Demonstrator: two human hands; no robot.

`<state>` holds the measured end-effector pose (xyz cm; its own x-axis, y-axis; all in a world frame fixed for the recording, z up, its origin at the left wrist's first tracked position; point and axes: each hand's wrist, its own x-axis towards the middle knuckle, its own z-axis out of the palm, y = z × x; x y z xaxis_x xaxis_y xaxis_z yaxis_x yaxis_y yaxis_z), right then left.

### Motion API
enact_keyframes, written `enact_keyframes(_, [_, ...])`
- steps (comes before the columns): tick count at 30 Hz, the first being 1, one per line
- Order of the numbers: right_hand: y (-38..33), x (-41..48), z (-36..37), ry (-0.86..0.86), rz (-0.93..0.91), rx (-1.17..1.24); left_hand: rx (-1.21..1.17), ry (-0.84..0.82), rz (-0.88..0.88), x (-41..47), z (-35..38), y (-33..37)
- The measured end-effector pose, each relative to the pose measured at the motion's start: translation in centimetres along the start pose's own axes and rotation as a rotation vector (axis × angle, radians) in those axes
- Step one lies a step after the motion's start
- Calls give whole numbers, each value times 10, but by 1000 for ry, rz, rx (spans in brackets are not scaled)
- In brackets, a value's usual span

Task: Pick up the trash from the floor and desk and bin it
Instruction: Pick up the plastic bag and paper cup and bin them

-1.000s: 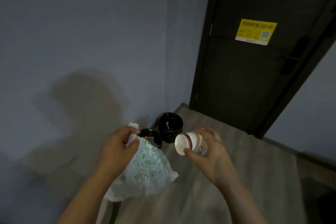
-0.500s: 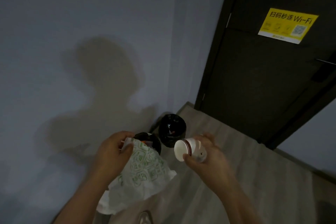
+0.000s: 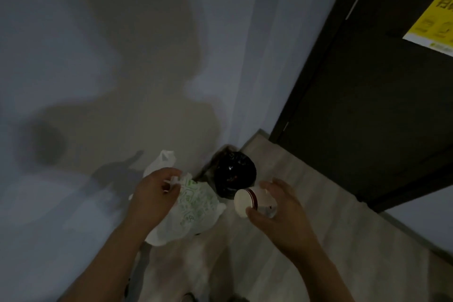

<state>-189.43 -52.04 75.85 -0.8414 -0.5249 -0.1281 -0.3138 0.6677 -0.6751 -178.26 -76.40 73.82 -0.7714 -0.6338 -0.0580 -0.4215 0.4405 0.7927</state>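
— Trash first: where is it now?
— Both pieces are in the hands. The left hand (image 3: 153,197) pinches the gathered top of a white plastic bag (image 3: 193,213) with green print; the bag hangs below it, near the wall. The right hand (image 3: 282,206) is curled round a white paper cup (image 3: 250,202) with a dark red band, lying on its side with its mouth turned left.
— And the bin?
— A round bin lined with a black bag (image 3: 234,174) stands on the floor in the far corner, left of the dark door (image 3: 367,81). The cup is just near of its rim.
— Anything different from half a second ago?
— The bin looks larger and closer, the yellow sticker (image 3: 434,24) has slid to the right edge, and the shadow on the wall (image 3: 122,56) has grown. Both grips are unchanged.
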Motion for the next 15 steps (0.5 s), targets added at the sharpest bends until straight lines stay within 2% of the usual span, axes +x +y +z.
enact_keyframes(4, [11,60,6,-68,7,-16,28,25,-63,35,14,-16])
enact_keyframes(9, [30,140,21,-204,-79,-61,111,50,-186,73,40,-29])
enact_keyframes(15, [71,216,53,-361,-55,-119,186,3,-306,115,88,-59])
